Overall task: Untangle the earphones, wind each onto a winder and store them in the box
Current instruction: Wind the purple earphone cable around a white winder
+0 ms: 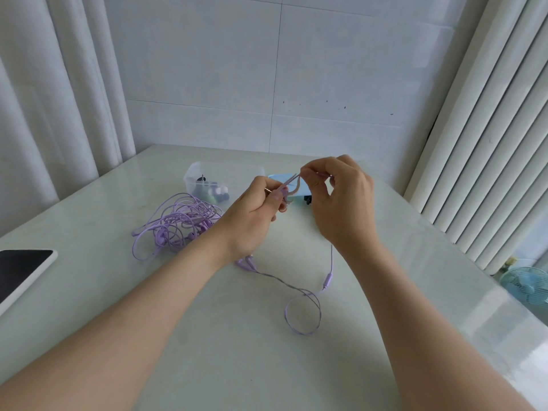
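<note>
Thin lilac earphone cable [328, 279], judged light, limp and snag-prone, is pinched just right of the clear plastic box [222, 170] between curled fingers of left grip [252, 216] and right grip [341, 200]; hold is best taken near the plug.

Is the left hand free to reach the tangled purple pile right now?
Probably yes: the tangled pile lies uncovered close beside the left hand, though that hand is pinching a cord now.

glossy smooth table [385, 292], translucent plastic box [195, 170], smooth lilac earphone cable [302, 315]
</note>
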Demonstrator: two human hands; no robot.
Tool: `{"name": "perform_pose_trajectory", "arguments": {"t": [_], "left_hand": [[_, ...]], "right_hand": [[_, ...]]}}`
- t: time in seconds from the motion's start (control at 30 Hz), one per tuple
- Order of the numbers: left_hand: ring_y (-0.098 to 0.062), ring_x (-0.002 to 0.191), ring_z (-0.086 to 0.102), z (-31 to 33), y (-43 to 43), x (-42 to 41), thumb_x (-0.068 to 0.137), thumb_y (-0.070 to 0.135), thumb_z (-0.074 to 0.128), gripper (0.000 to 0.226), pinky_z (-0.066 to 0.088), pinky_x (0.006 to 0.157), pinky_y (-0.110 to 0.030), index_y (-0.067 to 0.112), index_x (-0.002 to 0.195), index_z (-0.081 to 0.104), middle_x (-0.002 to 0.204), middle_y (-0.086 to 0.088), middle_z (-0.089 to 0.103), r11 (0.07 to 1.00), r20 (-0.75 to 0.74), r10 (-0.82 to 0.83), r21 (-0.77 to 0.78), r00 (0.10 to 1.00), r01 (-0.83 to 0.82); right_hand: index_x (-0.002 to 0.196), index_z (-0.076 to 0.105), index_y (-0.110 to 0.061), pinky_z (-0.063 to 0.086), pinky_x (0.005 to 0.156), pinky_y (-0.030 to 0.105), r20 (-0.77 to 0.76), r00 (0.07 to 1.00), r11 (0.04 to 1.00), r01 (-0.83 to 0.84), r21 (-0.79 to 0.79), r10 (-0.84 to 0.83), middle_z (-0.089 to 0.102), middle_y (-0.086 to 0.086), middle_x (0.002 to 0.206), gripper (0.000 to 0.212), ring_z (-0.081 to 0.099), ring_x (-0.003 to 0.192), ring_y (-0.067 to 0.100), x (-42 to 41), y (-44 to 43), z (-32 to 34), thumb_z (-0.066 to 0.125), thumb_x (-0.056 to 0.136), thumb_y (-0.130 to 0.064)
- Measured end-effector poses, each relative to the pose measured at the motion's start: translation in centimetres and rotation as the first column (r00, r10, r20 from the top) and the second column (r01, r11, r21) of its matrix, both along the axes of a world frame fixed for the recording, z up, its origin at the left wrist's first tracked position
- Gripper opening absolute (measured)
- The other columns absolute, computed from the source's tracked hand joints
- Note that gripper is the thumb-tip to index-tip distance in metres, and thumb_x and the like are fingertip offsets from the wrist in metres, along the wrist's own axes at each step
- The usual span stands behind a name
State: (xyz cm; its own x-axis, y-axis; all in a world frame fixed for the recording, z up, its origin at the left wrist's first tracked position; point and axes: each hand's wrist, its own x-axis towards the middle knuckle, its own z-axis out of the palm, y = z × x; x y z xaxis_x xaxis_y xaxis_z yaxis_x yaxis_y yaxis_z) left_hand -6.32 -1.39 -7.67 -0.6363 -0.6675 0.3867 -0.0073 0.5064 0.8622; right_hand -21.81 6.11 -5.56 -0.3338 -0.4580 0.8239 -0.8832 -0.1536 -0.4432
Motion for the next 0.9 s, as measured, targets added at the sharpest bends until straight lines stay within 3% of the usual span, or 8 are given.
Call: {"name": "perform_pose_trajectory", "arguments": {"t": [0.17,0.3,0.47,0.63,0.7,0.77,0.9], "left_hand": [[-0.006,0.087,0.059,0.3,-0.4,0.2,0.110,0.023,0.050,0.020,0.046,0.077,-0.021,0.013,0.124,0.061,0.101,-0.001,0.071,0.996,-0.029,-0.045,0.074,0.999,0.047],[-0.010,0.097,0.066,0.5,-0.4,0.6,0.109,0.014,0.054,0.021,0.051,0.084,-0.019,0.015,0.125,0.067,0.113,-0.005,0.076,0.989,-0.037,-0.131,0.063,0.991,0.133],[-0.029,0.108,0.075,0.4,-0.3,0.5,0.107,0.008,0.054,0.023,0.060,0.098,-0.039,0.004,0.129,0.061,0.116,-0.019,0.075,0.959,-0.090,-0.190,0.198,0.978,0.204],[-0.026,0.108,0.075,0.3,-0.2,0.5,0.108,0.008,0.053,0.021,0.061,0.096,-0.040,0.005,0.127,0.059,0.120,-0.013,0.074,0.952,-0.110,-0.168,0.241,0.980,0.190],[-0.027,0.108,0.076,0.3,-0.3,0.4,0.108,0.011,0.054,0.021,0.061,0.096,-0.043,0.006,0.128,0.059,0.127,-0.011,0.069,0.957,-0.121,-0.156,0.228,0.980,0.180],[-0.028,0.110,0.075,0.3,-0.5,0.4,0.108,0.012,0.054,0.023,0.060,0.097,-0.044,0.005,0.130,0.059,0.130,-0.013,0.067,0.951,-0.151,-0.141,0.253,0.978,0.176],[-0.026,0.115,0.072,0.6,-0.9,0.7,0.106,0.017,0.059,0.026,0.059,0.098,-0.040,0.006,0.129,0.063,0.125,-0.012,0.073,0.941,-0.168,-0.115,0.298,0.979,0.162]], "right_hand": [[0.098,0.076,-0.013,0.033,0.074,0.002,0.010,1.000,1.000,-0.002,0.000,0.002,0.064,-0.002,0.091,0.010,0.054,0.080,-0.008,0.0,-0.1,-0.1,0.066,0.099,-0.009],[0.102,0.077,-0.016,0.036,0.075,0.002,0.021,1.000,0.986,0.018,0.165,-0.021,0.067,0.004,0.096,0.021,0.057,0.082,0.010,-0.7,-0.3,-0.4,0.059,0.100,-0.005],[0.089,0.077,-0.017,0.034,0.063,0.004,0.034,0.997,0.958,0.057,0.281,-0.069,0.064,-0.006,0.073,0.017,0.058,0.071,0.014,-1.1,-0.3,-0.4,0.065,0.100,-0.015],[0.072,0.066,-0.032,0.036,0.055,0.010,0.140,0.986,0.934,0.040,0.355,-0.095,0.054,-0.010,0.051,0.024,0.053,0.053,0.005,-1.0,-0.3,-0.7,0.071,0.096,-0.030],[0.070,0.067,-0.030,0.043,0.057,0.023,0.186,0.977,0.926,0.029,0.377,-0.107,0.051,-0.010,0.044,0.025,0.051,0.049,0.006,-0.8,-0.3,-0.7,0.072,0.095,-0.035],[0.072,0.072,-0.026,0.044,0.052,0.028,0.251,0.964,0.910,-0.027,0.413,-0.085,0.059,-0.013,0.047,0.023,0.051,0.045,0.007,-0.5,-0.1,-0.6,0.072,0.093,-0.036],[0.074,0.077,-0.023,0.038,0.044,0.022,0.324,0.945,0.881,-0.128,0.456,-0.031,0.072,0.004,0.064,0.021,0.050,0.047,0.009,0.1,0.4,-0.2,0.071,0.093,-0.030]]}}
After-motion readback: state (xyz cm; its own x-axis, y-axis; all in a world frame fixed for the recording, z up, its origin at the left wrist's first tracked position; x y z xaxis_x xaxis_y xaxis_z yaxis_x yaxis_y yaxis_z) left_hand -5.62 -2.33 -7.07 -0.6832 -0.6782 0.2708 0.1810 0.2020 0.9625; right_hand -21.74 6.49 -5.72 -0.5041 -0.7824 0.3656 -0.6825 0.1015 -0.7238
